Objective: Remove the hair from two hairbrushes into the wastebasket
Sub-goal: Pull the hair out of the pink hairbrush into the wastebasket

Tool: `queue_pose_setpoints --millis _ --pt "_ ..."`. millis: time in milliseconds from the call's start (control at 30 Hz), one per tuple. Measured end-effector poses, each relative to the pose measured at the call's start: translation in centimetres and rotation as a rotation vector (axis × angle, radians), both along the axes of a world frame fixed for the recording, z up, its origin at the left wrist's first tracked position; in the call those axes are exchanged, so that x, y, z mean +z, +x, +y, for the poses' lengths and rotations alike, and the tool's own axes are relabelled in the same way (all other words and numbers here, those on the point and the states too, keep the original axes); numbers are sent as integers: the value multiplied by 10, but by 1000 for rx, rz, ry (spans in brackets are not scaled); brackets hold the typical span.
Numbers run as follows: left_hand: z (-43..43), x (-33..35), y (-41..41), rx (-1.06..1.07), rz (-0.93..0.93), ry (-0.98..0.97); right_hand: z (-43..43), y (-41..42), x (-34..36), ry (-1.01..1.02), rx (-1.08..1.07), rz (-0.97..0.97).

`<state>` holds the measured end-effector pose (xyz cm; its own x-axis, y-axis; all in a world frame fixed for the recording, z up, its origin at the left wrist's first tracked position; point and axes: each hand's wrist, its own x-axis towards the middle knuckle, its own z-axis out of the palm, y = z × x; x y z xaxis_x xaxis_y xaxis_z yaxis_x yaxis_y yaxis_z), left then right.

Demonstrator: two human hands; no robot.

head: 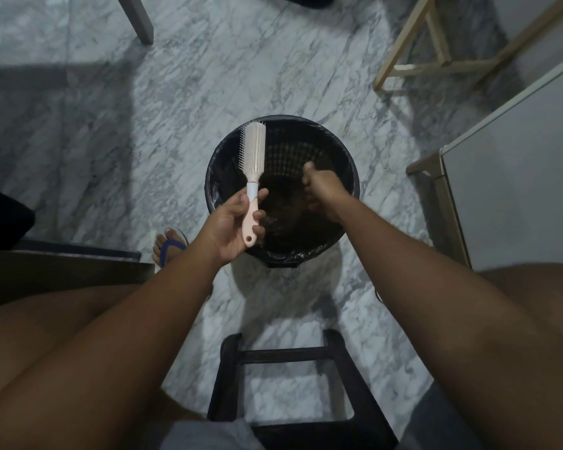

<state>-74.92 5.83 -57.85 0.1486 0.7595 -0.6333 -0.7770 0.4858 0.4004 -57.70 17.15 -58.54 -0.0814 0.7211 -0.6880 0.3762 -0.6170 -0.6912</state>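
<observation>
Glossy marble floor (pixel 208 76) (seemingly plastic hairbrush (pixel 255 151))

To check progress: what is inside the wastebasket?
The wastebasket holds a black liner and a dark brownish mass, likely hair. The blurred right hand covers part of the bottom.

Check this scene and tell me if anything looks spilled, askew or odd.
Nothing stands out. The wastebasket stands upright with its liner in place, the left hand holds the hairbrush by its handle above the rim, and the blurred right hand is over the opening. No spill shows on the floor.
</observation>
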Motion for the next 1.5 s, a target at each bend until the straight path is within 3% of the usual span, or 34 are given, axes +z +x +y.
queue_pose_setpoints --millis 67,133,267,433,533,667,733,967,1033,1167,1333,1367,1467,1500 --pt "0 0 0 -19 12 1 -5 0 -4 97 415 -278" --pt "0 0 0 -25 18 2 -8 -2 -5 173 629 -413" --pt "1 2 1 -34 20 -3 1 -5 -1 360 513 -428" --pt "0 5 3 -52 25 -5 3 -6 11 332 308 -329" --pt "-1 6 5 -64 42 -8 9 -11 15 425 294 -340" --pt "-1 7 10 -88 59 -6 12 -25 29 278 110 87" --pt "-1 7 12 -111 80 -5 14 -31 33 273 158 175" --pt "1 4 18 -76 116 -19 25 -38 39 520 308 -246" --pt "0 2 16 -63 100 -19 24 -35 56 478 325 -207" --pt "-2 0 9 -37 76 -18 28 -26 58 441 86 -67" --pt "-2 3 6 -43 79 -12 14 -7 21 199 329 -367" --pt "-2 4 6 -46 78 -12 12 -7 19 203 299 -340" --pt "-1 4 8 -69 73 -9 9 -18 32 177 31 85" --pt "-2 4 9 -89 73 -7 13 -21 35 186 28 159"
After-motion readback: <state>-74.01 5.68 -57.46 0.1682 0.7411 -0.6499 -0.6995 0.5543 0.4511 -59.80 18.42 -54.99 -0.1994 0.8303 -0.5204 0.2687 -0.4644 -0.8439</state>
